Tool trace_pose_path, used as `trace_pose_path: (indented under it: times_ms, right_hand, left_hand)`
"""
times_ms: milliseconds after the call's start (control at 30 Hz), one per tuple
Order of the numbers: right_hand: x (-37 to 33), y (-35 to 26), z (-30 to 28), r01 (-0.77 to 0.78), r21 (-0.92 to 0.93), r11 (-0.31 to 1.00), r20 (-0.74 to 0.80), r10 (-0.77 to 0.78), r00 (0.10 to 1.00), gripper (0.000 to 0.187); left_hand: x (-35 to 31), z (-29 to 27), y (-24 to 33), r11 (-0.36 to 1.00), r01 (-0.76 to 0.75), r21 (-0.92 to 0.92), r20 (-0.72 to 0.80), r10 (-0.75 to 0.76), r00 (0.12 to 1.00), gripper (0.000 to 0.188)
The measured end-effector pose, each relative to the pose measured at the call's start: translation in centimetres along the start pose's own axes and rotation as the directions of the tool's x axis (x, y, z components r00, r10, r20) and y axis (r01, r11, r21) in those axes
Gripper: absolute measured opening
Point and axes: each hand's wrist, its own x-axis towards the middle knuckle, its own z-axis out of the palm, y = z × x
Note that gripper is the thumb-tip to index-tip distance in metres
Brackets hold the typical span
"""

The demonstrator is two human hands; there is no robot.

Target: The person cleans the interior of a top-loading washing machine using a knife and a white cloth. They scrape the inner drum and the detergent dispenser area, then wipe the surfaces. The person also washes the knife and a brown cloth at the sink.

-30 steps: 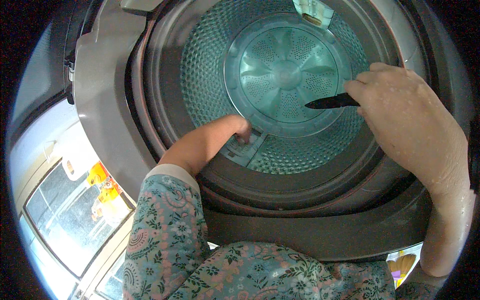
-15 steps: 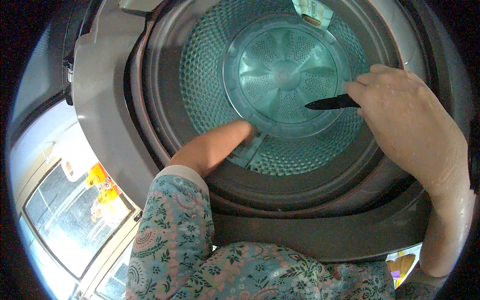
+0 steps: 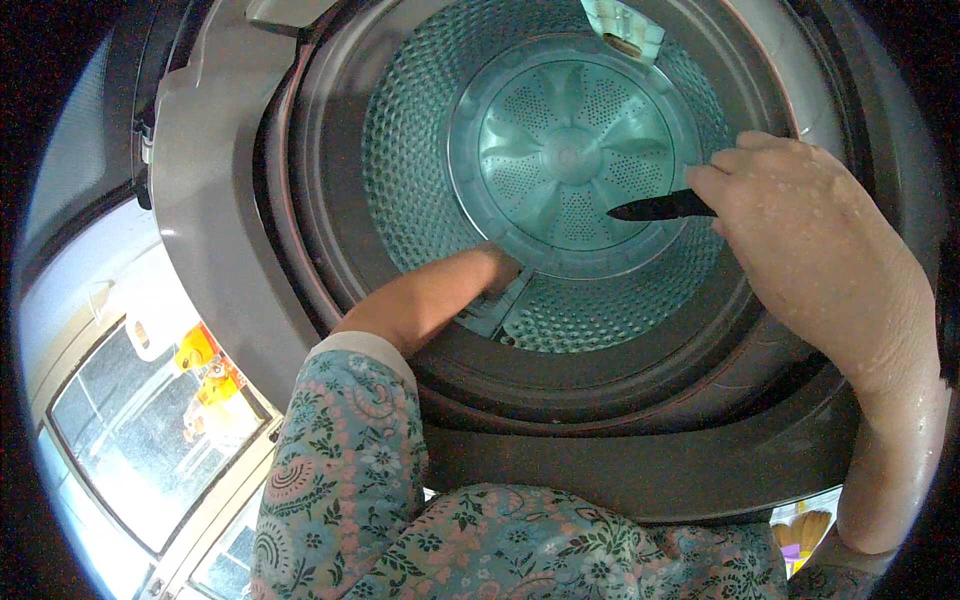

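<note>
One perforated drum (image 3: 430, 180) — ribbed, teal

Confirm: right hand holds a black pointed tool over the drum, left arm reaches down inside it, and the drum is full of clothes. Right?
Not quite. The head view shows the drum with no clothes in it: its perforated wall and the finned disc at its bottom are bare. The rest holds: the right hand holds the black pointed tool, and the left arm reaches inside.

Perforated glossy drum (image 3: 420, 180), matt black blade (image 3: 655, 208)

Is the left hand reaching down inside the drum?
Yes, the left hand is deep in the drum, at the edge of its bottom plate.
</note>
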Motion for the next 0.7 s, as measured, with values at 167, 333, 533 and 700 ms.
trace_pose_path:
  times_ms: [167, 333, 533, 700]
  right_hand:
    - [0.0, 0.0, 0.2, 0.010, -0.024, 1.000, 0.005, -0.010, 1.000, 0.017]
    - [0.3, -0.1, 0.5, -0.037, 0.012, 0.999, 0.024, 0.036, 0.999, 0.015]
    - [0.1, 0.1, 0.4, -0.079, -0.037, 0.996, 0.133, 0.083, 0.988, 0.014]
    - [0.3, -0.3, 0.2, -0.058, -0.006, 0.998, 0.069, 0.058, 0.996, 0.012]
  left_hand:
    - [-0.2, 0.5, -1.0, 0.999, -0.026, -0.024, 0.034, 0.027, 0.999, 0.045]
    - [-1.8, 0.4, -2.5, 0.999, -0.035, -0.035, 0.050, 0.036, 0.998, 0.047]
    - [-11.6, -4.5, -4.9, 0.899, -0.045, -0.435, -0.203, -0.049, 0.978, 0.043]
    - [-12.8, -4.2, -8.1, 0.793, -0.031, -0.608, -0.137, -0.066, 0.988, 0.036]
